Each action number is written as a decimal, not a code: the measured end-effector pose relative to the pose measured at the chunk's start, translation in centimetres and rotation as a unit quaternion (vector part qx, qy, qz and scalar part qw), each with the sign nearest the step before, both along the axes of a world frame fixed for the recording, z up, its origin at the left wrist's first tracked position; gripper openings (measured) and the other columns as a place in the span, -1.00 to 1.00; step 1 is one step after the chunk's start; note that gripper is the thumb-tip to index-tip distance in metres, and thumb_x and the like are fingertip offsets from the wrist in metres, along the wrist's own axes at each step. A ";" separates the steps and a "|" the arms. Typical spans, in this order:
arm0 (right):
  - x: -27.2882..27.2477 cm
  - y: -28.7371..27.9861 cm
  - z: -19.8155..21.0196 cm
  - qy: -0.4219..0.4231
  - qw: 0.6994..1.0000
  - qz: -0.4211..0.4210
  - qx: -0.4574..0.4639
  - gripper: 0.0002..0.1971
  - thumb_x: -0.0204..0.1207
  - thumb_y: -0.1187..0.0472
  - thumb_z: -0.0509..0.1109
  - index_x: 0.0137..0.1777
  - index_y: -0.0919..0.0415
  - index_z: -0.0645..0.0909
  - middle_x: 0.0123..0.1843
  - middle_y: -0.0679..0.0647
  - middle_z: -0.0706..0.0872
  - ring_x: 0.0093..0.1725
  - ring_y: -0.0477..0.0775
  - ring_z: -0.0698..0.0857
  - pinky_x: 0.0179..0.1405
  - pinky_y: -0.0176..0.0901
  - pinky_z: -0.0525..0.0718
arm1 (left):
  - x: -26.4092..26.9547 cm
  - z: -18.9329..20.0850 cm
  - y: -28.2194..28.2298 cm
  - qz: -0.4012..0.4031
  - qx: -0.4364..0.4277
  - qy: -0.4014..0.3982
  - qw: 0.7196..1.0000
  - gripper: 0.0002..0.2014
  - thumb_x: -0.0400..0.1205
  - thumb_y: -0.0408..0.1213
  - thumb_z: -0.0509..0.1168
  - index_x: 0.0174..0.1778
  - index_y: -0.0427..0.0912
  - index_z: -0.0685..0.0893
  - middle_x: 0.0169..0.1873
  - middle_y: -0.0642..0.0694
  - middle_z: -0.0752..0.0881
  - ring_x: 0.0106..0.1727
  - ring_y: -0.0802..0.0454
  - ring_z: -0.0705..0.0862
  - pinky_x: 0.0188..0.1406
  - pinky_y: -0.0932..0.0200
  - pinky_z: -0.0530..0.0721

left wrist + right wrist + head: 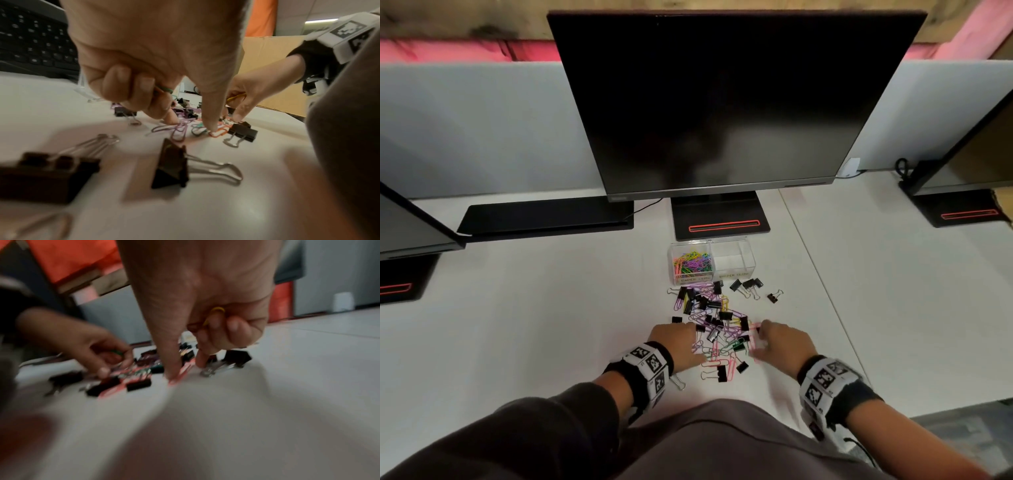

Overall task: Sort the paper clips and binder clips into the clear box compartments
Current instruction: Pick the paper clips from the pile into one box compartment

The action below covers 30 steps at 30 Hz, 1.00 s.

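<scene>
While both hands work the pile, left hand (144,53) grips green clip (166,90), right hand (207,288) yellow clip (217,310)

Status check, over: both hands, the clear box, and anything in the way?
Left hand holds green clip; right hand yellow. Clear box: paper clips left, right side empty. Binder clips tangled through pile.

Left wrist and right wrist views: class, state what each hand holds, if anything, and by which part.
Left hand: green paper clip, tucked under curled fingers. Right hand: yellow paper clip, likewise. Which part of each cannot be told.
</scene>
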State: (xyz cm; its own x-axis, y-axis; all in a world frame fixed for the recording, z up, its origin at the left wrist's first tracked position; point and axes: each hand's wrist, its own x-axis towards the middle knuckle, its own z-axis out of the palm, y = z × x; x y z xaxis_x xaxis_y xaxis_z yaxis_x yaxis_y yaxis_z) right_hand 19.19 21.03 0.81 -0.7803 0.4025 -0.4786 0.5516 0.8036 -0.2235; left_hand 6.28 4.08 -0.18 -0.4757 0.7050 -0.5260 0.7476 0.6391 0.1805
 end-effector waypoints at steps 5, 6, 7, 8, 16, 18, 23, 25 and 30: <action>-1.1 -0.7 -0.5 0.009 0.999 -0.043 0.007 -0.78 0.61 0.10 0.12 -0.25 0.13 0.39 0.01 0.17 0.75 0.02 0.22 0.70 -0.14 -0.17 0.45 | 0.7 -0.4 0.7 -0.016 0.000 -0.008 1.000 -0.64 0.66 -0.06 0.16 0.21 -0.25 0.56 0.16 -0.18 0.70 0.18 -0.15 0.66 0.16 0.04 0.59; -1.4 -0.6 -0.5 0.001 0.999 -0.039 0.000 -0.76 0.58 0.12 0.15 -0.32 0.14 0.35 -0.07 0.16 0.72 -0.05 0.20 0.67 -0.15 -0.17 0.45 | 0.8 -0.5 0.8 -0.015 0.000 -0.013 1.000 -0.67 0.68 -0.10 0.13 0.18 -0.26 0.58 0.16 -0.20 0.69 0.18 -0.16 0.65 0.16 0.04 0.58; -1.5 -0.6 -0.4 -0.008 0.999 -0.032 -0.006 -0.74 0.54 0.14 0.18 -0.38 0.13 0.31 -0.15 0.13 0.66 -0.12 0.17 0.62 -0.16 -0.17 0.45 | 0.8 -0.5 0.8 -0.017 0.000 -0.017 1.000 -0.68 0.69 -0.13 0.10 0.17 -0.27 0.57 0.18 -0.21 0.66 0.20 -0.17 0.63 0.17 0.02 0.57; -1.6 -0.4 -0.4 -0.014 0.999 -0.026 -0.013 -0.75 0.52 0.15 0.19 -0.38 0.12 0.30 -0.19 0.08 0.59 -0.17 0.13 0.56 -0.18 -0.17 0.45 | 0.8 -0.4 0.7 -0.022 0.000 -0.020 1.000 -0.68 0.70 -0.14 0.06 0.19 -0.28 0.56 0.21 -0.23 0.62 0.23 -0.19 0.61 0.19 -0.02 0.56; -0.7 1.8 0.2 0.165 0.873 -0.272 -0.370 -0.73 0.58 0.45 0.04 -0.33 0.18 0.32 -0.61 0.05 0.48 -0.67 -0.01 0.39 -0.60 -0.30 0.31 | -1.9 0.9 -1.3 0.056 0.047 -0.116 0.991 -0.68 0.74 -0.31 -0.07 0.34 -0.23 0.44 0.23 -0.26 0.63 0.22 -0.21 0.62 0.10 0.07 0.52; -0.8 1.6 0.2 0.173 0.838 -0.309 -0.415 -0.73 0.52 0.53 0.02 -0.26 0.19 0.38 -0.68 0.03 0.45 -0.71 0.00 0.38 -0.57 -0.27 0.31 | -2.1 1.3 -1.3 0.054 0.044 -0.111 0.991 -0.68 0.74 -0.30 -0.08 0.35 -0.22 0.43 0.20 -0.28 0.66 0.17 -0.24 0.64 0.02 0.09 0.51; -1.7 -0.1 -0.1 0.148 0.920 -0.147 -0.333 -0.78 0.54 0.29 0.28 -0.30 0.05 0.40 -0.41 -0.02 0.52 -0.48 -0.06 0.47 -0.49 -0.26 0.42 | -1.4 1.5 -0.5 0.063 0.044 -0.110 0.991 -0.65 0.76 -0.19 -0.07 0.26 -0.35 0.45 0.17 -0.34 0.66 0.16 -0.27 0.64 0.14 -0.03 0.57; -2.1 -0.8 -0.5 0.097 0.971 0.012 -0.219 -0.95 0.48 0.10 0.35 -0.13 -0.07 0.52 -0.14 0.08 0.73 -0.19 0.12 0.67 -0.16 -0.07 0.63 | -1.7 1.5 -0.5 0.087 0.057 -0.132 0.986 -0.66 0.75 -0.24 -0.06 0.30 -0.34 0.46 0.23 -0.34 0.65 0.19 -0.26 0.64 0.16 -0.01 0.56; -3.6 -1.8 -0.2 0.032 0.980 0.194 -0.022 -0.84 0.58 0.23 0.18 0.08 0.14 0.55 0.13 0.09 0.72 0.10 0.20 0.69 0.02 -0.04 0.62 | -2.5 1.8 -0.9 0.103 0.085 -0.162 0.978 -0.55 0.71 -0.37 -0.03 0.56 -0.11 0.23 0.14 -0.37 0.68 -0.18 -0.19 0.58 -0.36 0.17 0.42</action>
